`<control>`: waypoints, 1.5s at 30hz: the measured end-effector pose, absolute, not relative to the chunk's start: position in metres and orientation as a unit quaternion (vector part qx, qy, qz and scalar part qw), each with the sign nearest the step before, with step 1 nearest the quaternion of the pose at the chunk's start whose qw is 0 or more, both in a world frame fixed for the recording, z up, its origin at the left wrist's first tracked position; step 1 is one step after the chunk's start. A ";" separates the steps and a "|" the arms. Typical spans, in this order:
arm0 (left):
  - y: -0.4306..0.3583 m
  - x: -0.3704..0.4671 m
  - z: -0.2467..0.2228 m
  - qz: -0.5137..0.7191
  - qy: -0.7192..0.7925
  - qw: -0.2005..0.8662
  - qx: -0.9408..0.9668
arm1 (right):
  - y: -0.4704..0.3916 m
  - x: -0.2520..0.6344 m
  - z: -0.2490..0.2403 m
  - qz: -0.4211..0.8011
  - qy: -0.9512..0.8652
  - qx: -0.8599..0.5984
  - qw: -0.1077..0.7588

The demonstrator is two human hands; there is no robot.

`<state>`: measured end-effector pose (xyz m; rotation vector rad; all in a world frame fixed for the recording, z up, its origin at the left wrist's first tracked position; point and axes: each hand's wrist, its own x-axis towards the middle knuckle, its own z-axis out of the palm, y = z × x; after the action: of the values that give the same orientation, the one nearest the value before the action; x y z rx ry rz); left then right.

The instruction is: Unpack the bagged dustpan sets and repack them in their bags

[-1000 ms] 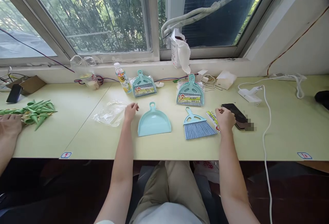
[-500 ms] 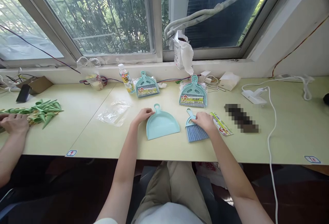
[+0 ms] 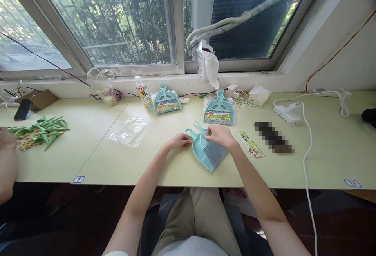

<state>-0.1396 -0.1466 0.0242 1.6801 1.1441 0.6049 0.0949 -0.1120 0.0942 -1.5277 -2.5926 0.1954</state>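
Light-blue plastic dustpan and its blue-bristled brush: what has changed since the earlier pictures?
The light-blue plastic dustpan, untouched at first, has shifted right and turned, with the left hand at its edge. The blue-bristled brush, first lying apart, has moved left over the dustpan, held by the right hand. The clear plastic bag, yellow printed card and white-capped bottle stayed put.

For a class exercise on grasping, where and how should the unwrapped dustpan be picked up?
I'd grip the dustpan by its left rim near the handle, coming from the left, where the left hand is. That thin edge looks easy to pinch, while the brush, held by the right hand, covers its right side.
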 end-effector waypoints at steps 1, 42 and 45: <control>-0.147 -0.141 0.025 0.254 0.489 0.440 0.709 | -0.114 0.087 0.092 0.063 -0.867 -0.492 0.046; -0.143 -0.126 0.020 0.422 0.496 0.509 0.563 | -0.103 0.061 0.074 0.139 -0.803 -0.522 0.252; -0.144 -0.126 0.019 0.424 0.504 0.518 0.545 | -0.085 0.119 0.067 0.128 -0.763 -0.566 0.284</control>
<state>-0.1263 -0.1436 0.0191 1.3085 1.2095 1.0176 0.1189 -0.0850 0.0670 -1.5152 -2.0426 0.3431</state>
